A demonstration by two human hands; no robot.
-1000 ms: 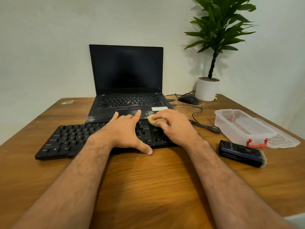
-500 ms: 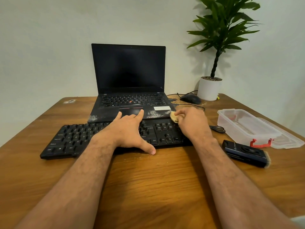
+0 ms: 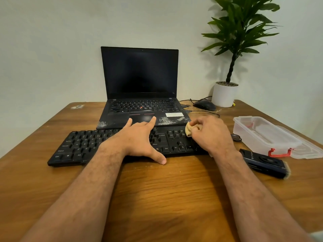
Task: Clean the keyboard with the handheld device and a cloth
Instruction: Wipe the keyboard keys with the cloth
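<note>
A black keyboard [image 3: 83, 145] lies across the wooden table [image 3: 157, 198] in front of a laptop. My left hand [image 3: 139, 140] rests flat on its middle keys, fingers straight and thumb down on the table in front of it. My right hand [image 3: 211, 133] grips a small tan cloth [image 3: 188, 130] and holds it against the keys at the keyboard's right end. The black handheld device [image 3: 264, 162], with a brush tip at its near end, lies on the table to the right of my right wrist, untouched.
An open black laptop [image 3: 141, 109] stands just behind the keyboard, with white dust on its palm rest. A clear plastic box [image 3: 265, 135] with red clips sits at the right. A mouse [image 3: 204, 105], cables and a potted plant [image 3: 225, 95] occupy the back right.
My right hand has slid the cloth rightward along the keyboard, from near the centre to its right end. My left hand has stayed in place on the keys.
</note>
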